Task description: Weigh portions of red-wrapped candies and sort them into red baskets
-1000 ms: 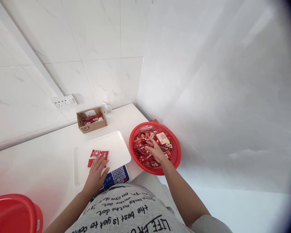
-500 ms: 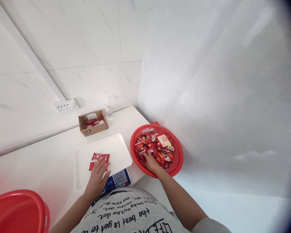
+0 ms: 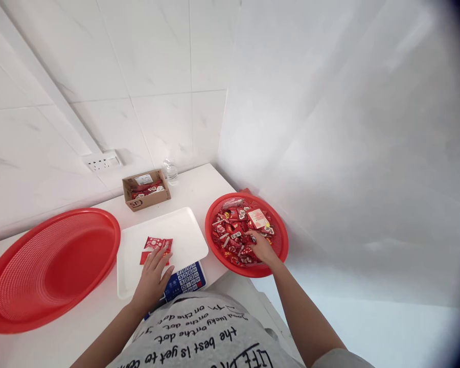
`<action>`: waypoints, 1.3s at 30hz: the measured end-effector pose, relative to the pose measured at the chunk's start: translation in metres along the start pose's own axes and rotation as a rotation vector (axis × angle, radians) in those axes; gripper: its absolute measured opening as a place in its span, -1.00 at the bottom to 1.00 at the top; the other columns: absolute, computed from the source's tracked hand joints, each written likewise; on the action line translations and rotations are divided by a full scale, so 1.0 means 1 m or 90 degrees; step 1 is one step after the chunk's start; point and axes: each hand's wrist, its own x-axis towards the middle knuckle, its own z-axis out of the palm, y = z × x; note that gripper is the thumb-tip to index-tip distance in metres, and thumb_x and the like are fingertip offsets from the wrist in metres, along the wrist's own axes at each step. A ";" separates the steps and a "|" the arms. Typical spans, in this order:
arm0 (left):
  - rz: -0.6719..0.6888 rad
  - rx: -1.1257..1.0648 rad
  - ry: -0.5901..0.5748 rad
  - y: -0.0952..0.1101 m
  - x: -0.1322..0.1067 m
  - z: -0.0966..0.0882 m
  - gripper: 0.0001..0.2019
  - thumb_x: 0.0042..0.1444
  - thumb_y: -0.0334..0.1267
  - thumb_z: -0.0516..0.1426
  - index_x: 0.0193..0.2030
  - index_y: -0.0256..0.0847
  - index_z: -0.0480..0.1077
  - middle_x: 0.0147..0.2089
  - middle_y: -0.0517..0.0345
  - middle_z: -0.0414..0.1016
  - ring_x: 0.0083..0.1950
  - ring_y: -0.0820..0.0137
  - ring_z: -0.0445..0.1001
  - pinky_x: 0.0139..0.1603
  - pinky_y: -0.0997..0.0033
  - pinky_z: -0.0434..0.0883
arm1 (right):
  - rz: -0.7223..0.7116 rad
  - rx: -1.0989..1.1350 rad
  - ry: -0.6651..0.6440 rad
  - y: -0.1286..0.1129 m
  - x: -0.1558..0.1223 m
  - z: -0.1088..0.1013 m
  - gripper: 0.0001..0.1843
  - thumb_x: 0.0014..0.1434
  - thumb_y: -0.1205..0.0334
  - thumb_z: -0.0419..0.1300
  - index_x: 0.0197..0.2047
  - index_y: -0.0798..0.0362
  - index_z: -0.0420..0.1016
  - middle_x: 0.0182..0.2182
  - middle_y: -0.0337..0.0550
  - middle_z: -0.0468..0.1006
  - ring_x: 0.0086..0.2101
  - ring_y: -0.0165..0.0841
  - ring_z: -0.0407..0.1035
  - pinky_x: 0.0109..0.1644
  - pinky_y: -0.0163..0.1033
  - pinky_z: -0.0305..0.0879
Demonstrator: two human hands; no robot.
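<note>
My left hand (image 3: 153, 278) lies flat with fingers spread on the white scale tray (image 3: 187, 232), its fingertips on a few red snack packets (image 3: 156, 247). My right hand (image 3: 263, 248) reaches into the round red basket (image 3: 279, 253) full of small red packets (image 3: 233, 235), fingers bent down among them; what they grip is hidden. A pink-and-white packet (image 3: 257, 218) lies on top of the pile, just beyond that hand.
The scale's blue keypad (image 3: 184, 280) shows below the tray. A large empty red basket (image 3: 49, 266) sits at the left. A cardboard box (image 3: 146, 189) with red packets and a clear bottle (image 3: 170, 170) stand by the wall, near a socket strip (image 3: 101, 160).
My right hand has shifted rightward within the packet basket. The big red basket at the left has come further into view beside the tray. My left hand stays on the packets.
</note>
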 end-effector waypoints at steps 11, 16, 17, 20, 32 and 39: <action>-0.058 0.061 -0.040 -0.006 -0.005 0.005 -0.54 0.24 -0.08 -0.05 0.23 -0.19 0.23 0.34 -0.14 0.15 0.39 0.07 0.01 0.27 -0.14 0.15 | 0.011 -0.044 -0.008 -0.005 -0.014 0.021 -0.28 0.07 0.22 0.11 0.31 -0.02 0.08 0.33 -0.04 0.01 0.30 -0.15 -0.08 0.28 -0.03 0.01; -0.149 0.104 -0.103 -0.012 0.015 0.000 -0.37 0.18 0.02 0.00 0.34 -0.17 0.04 0.41 -0.20 -0.04 0.42 0.02 -0.14 0.27 -0.26 0.00 | -0.069 -0.036 -0.113 -0.007 -0.029 0.060 -0.41 0.21 0.04 -0.03 0.28 0.02 0.16 0.27 -0.03 0.20 0.26 -0.23 0.04 0.30 -0.07 -0.03; -0.153 0.111 -0.125 -0.012 0.021 -0.001 -0.35 0.16 0.05 0.02 0.34 -0.16 0.04 0.42 -0.20 -0.06 0.43 -0.01 -0.17 0.26 -0.29 -0.02 | -0.067 -0.039 -0.123 -0.008 -0.030 0.065 -0.42 0.22 0.03 -0.05 0.27 0.03 0.18 0.25 -0.02 0.24 0.24 -0.23 0.08 0.29 -0.08 -0.01; -0.133 0.136 -0.161 -0.012 0.038 -0.002 -0.39 0.13 0.08 0.04 0.29 -0.10 0.15 0.42 -0.14 -0.05 0.42 -0.07 -0.18 0.26 -0.32 -0.07 | -0.047 -0.061 -0.124 -0.008 -0.031 0.070 -0.44 0.23 0.01 -0.08 0.23 0.06 0.24 0.20 0.00 0.31 0.20 -0.19 0.16 0.25 -0.07 0.07; -0.188 0.071 -0.132 -0.025 0.068 -0.013 -0.80 0.17 -0.10 0.04 -0.28 -0.13 0.41 -0.26 0.07 0.47 -0.12 0.26 0.38 -0.20 0.33 0.32 | -0.016 -0.116 -0.155 -0.011 -0.030 0.068 -0.44 0.21 -0.03 -0.11 0.16 0.06 0.32 0.14 0.02 0.39 0.12 -0.15 0.28 0.16 -0.12 0.17; -0.335 -0.088 0.041 -0.028 0.072 -0.037 -0.85 0.13 -0.14 0.05 -0.36 -0.12 0.37 -0.41 0.20 0.42 -0.34 0.37 0.38 -0.35 0.42 0.22 | -0.018 -0.101 -0.145 -0.011 -0.030 0.067 -0.46 0.20 -0.05 -0.08 0.12 0.03 0.37 0.09 -0.02 0.44 0.08 -0.16 0.32 0.14 -0.10 0.20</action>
